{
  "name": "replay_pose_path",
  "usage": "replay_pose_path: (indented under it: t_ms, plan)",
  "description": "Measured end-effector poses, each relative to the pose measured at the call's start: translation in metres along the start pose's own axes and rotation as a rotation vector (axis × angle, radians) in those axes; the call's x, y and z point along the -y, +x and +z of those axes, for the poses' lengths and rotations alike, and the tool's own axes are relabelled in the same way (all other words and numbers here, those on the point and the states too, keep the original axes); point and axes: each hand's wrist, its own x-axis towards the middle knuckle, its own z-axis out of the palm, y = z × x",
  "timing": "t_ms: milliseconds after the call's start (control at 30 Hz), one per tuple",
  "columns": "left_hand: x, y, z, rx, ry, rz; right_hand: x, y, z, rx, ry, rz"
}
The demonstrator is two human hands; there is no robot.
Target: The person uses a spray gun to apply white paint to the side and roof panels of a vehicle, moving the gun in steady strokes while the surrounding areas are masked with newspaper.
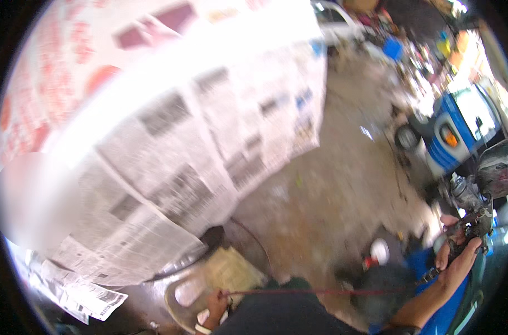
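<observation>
My right hand (457,254) grips a dark, grimy spray gun (474,223) with a small cup (463,192) on it, at the right edge. A red hose (321,292) runs from the gun's lower fitting across my body to my left hand (217,304), which is closed on it low in the view. Large newspaper sheets (209,139) cover the curved body of what looks like a vehicle on the left, below a pale panel (70,56) with red markings. A plastic chair (181,296) with yellowish paper (231,268) on it stands beside my left hand.
A blue and white machine with wheels (454,139) stands at the right. Clutter (418,56) fills the back right near a white car part (337,28). A white round container (379,251) and a blue object (413,268) are low right. Stained concrete floor (332,190) lies between.
</observation>
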Motion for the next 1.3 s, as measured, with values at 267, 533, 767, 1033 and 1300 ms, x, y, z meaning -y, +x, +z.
replay_pose_path:
  t_ms: [267,533,767,1033,1300]
  plan:
    - [-0.124,0.016,-0.029,0.055,-0.234,0.173,0.105,0.121,0.179,0.401,0.133,-0.118]
    - [-0.243,0.005,-0.119,-0.347,-0.29,0.168,0.28,0.191,0.377,0.812,0.219,-0.569]
    - [-0.317,0.002,-0.127,-0.424,-0.617,0.271,0.39,0.204,0.507,0.932,0.135,-0.79]
    - [-0.3,-0.008,-0.134,-0.353,-0.608,0.19,0.398,0.198,0.568,0.777,0.066,-0.794]
    - [-0.239,-0.026,-0.184,-0.349,-0.7,0.257,0.41,0.195,0.589,0.63,0.02,-0.611]
